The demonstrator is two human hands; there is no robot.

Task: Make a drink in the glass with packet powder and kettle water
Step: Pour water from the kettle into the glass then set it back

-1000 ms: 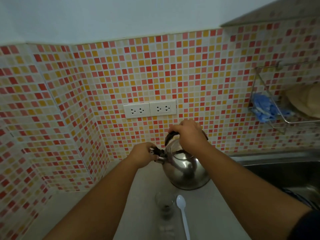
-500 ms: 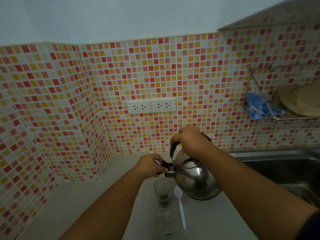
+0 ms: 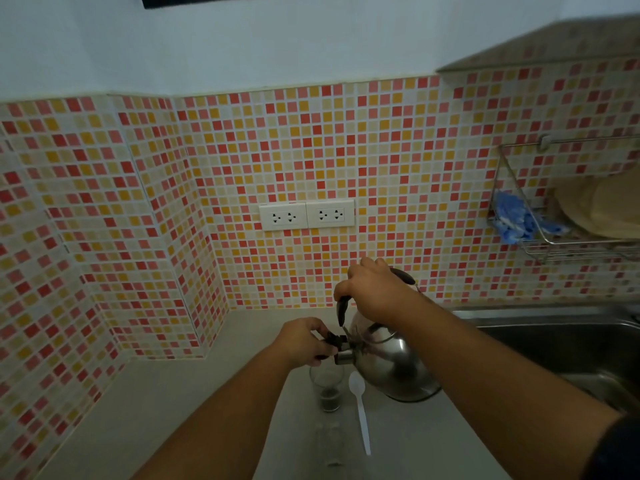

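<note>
Kettle (image 3: pixel 391 372) has shifted toward lower centre since a second ago, tilted, spout just above the glass (image 3: pixel 327 388). Right hand (image 3: pixel 375 292) wraps the black handle; left hand (image 3: pixel 304 341) fingers pinch the spout cap. Glass holds dark powder at bottom; white spoon (image 3: pixel 360 407) lies just right of it. Worktop (image 3: pixel 156 403) open at lower left; sink (image 3: pixel 571 344) edge bounds the right.

Pretty clearly a home kitchen: mosaic tile backsplash (image 3: pixel 381 150), steel sink (image 3: pixel 561 344) at the counter's right edge, wall sockets (image 3: pixel 307 215), wire dish rack (image 3: pixel 568 244) above.
</note>
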